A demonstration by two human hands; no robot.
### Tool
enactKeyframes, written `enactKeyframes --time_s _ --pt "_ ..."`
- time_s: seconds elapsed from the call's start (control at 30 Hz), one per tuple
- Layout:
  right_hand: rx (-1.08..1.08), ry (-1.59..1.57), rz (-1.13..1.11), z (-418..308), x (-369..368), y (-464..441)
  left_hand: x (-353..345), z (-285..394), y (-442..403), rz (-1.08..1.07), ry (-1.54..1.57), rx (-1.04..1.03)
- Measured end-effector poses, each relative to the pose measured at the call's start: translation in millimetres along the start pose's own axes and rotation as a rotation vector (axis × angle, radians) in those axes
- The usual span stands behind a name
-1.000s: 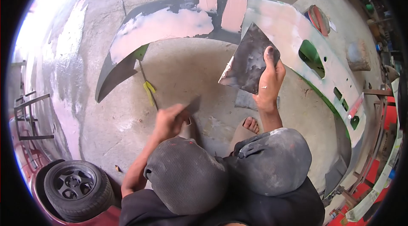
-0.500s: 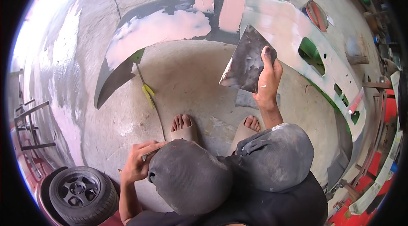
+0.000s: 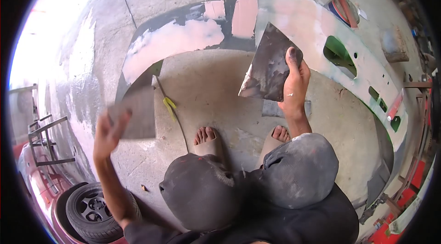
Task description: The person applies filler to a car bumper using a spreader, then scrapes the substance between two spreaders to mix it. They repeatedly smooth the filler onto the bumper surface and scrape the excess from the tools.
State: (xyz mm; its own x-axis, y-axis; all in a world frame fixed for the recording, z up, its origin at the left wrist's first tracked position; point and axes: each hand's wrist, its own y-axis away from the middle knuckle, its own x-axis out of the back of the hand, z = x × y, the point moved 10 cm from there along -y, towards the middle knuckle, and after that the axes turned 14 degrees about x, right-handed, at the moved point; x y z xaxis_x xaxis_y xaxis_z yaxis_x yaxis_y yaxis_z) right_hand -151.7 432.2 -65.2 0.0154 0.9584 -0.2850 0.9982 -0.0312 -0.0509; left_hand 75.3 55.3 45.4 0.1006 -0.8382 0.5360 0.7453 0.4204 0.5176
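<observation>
My right hand (image 3: 296,81) grips a dark, smeared flat board (image 3: 270,62) with its thumb on top; pale putty clings to the board's left edge. Away to the left, my left hand (image 3: 109,129) is closed on a thin grey rectangular sheet (image 3: 138,114), smeared by motion, so its material cannot be made out. That sheet hides part of the bumper's lower left end. The car bumper (image 3: 239,44) curves across the floor in front of me, dark grey on the left with pink filler patches (image 3: 177,37), whitish and green on the right.
An open round tin (image 3: 343,10) with a red strip across it stands behind the bumper. A wheel with tyre (image 3: 98,212) lies at lower left, near a metal frame (image 3: 48,143). A cable with a yellow tie (image 3: 169,104) runs over the concrete floor towards my feet.
My left hand has moved up and left from beside my knee, bringing the grey sheet into view. My right hand still holds the board in nearly the same place. The view has shifted slightly.
</observation>
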Motion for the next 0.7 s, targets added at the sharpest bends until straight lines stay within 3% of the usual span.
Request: enactKeyframes --time_s 0.03,0.07,0.13,0.2,0.27,0.37,0.47,0.7 --pt "0.007 0.022 0.001 -3 0 2 0 22 -20 0.106 0.023 0.042" --pt "0.007 0.009 0.003 -6 0 3 -11 46 -41 0.061 0.209 -0.054" --pt "0.008 -0.02 0.011 -12 0 7 -14 75 -91 0.246 0.294 -0.103" --pt "0.01 -0.033 0.011 -18 6 9 -40 98 -150 -0.113 0.472 -0.154" --pt "0.012 -0.055 0.024 -26 10 11 -56 120 -180 -0.171 0.539 -0.179" --pt "0.017 -0.08 0.051 -35 15 9 -61 123 -218 -0.106 0.423 -0.189" --pt "-0.023 -0.073 0.082 -42 12 10 -65 106 -231 -0.057 0.473 -0.061" --pt "-0.023 -0.057 0.007 -28 13 6 -68 109 -233 -0.078 0.419 -0.017"
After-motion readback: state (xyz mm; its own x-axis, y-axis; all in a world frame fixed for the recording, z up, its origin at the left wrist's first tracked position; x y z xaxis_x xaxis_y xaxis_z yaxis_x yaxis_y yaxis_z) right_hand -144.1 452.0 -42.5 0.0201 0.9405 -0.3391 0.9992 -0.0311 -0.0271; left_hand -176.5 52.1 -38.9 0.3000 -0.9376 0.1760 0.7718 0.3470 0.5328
